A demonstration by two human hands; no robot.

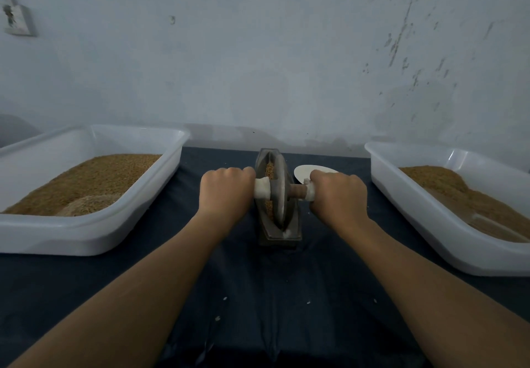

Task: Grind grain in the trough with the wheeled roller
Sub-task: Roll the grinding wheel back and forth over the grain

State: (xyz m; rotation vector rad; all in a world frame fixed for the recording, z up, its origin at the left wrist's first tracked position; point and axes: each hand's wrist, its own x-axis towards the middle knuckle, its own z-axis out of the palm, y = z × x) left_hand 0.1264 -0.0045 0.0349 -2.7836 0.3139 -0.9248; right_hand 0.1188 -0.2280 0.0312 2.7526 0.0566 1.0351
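Person's body in view: two arms & two hands; L forearm (143, 296) and R forearm (415, 278) both bare from frame's lower edge to wrist; slim, smooth, narrowing twd the wrists; L hand (226, 192) and R hand (339, 195) bare too; knuckles show as low bumps on the backs; light is dim, so finer detail can't be told.

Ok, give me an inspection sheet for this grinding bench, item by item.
Surface: dark cloth, a few pale specks.
Job's things: roller stands in the trough among grain.
Clutter: left tub and right tub hold grain; white disc behind the right hand.
Grips: left hand and right hand each curl round a handle end.
Cables: thin line runs down to a wall box.
Surroundings: stained pale wall.
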